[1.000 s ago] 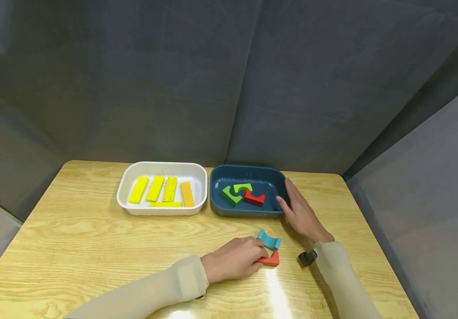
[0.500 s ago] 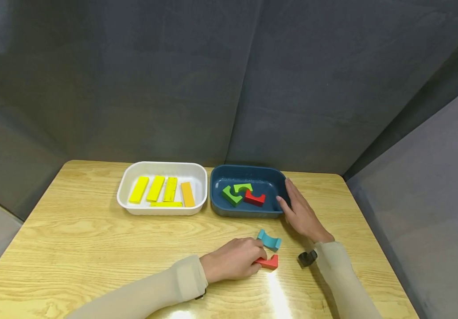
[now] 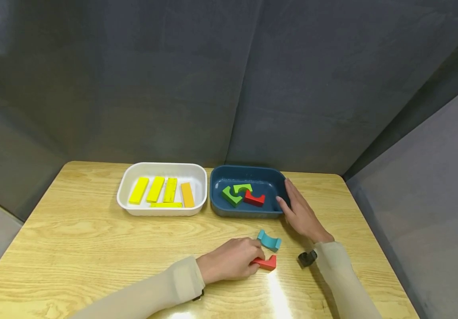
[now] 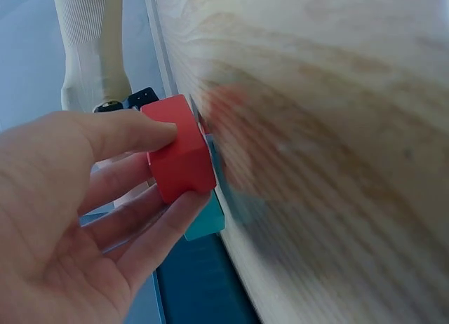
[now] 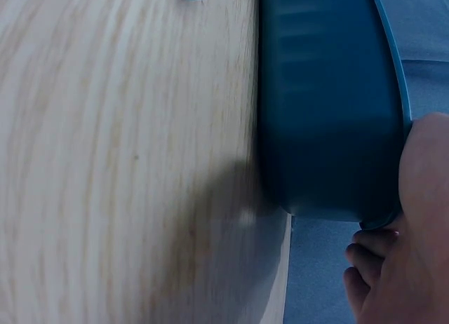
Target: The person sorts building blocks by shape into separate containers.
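Note:
My left hand (image 3: pixel 233 259) pinches a red arch-shaped block (image 3: pixel 268 263) between thumb and fingers, at or just above the tabletop. In the left wrist view the thumb lies on one face of this red block (image 4: pixel 179 152) and a fingertip touches its lower edge. A teal arch block (image 3: pixel 269 240) lies on the table just beyond it. My right hand (image 3: pixel 304 215) grips the right end of a dark blue tray (image 3: pixel 249 213), thumb over the rim and fingers along the outside. Inside the tray are two green arch blocks (image 3: pixel 231 196) and a red arch block (image 3: pixel 254 199).
To the left of the blue tray stands a white tray (image 3: pixel 161 212) with several yellow blocks (image 3: pixel 155 188) and an orange block (image 3: pixel 187 195). A grey curtain (image 3: pixel 153 88) hangs behind the wooden table (image 3: pixel 93 248). Light glares on the tabletop near the front.
My left hand has shifted slightly left and toward me with the red arch block, widening the gap to the teal one. My right hand stays on the blue tray.

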`<state>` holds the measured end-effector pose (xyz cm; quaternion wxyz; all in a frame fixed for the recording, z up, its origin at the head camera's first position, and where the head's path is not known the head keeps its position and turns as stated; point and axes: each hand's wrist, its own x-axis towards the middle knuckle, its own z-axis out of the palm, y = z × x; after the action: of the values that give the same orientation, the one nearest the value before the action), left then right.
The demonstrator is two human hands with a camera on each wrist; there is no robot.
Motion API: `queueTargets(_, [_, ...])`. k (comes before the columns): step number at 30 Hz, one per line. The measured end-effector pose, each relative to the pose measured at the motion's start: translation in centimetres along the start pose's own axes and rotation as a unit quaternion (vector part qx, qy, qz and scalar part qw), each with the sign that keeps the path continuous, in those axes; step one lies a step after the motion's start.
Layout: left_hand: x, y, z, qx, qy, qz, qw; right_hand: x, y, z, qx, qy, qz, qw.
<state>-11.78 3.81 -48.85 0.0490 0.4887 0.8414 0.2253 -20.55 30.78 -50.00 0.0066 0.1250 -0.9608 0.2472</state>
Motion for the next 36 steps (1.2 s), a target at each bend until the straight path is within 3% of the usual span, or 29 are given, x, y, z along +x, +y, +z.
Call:
queueTargets(17, [-1.7, -0.4, -1.2, -0.013, 0.007, -0.027, 0.9995, 0.0, 0.0, 0.2, 0.004, -0.003, 0.002, 1.000])
queueTargets(36, [-3.5, -1.5, -3.6, -0.019, 0.017, -0.062, 0.9977, 0.1, 0.1, 0.0, 0.004, -0.011, 0.003, 1.000])
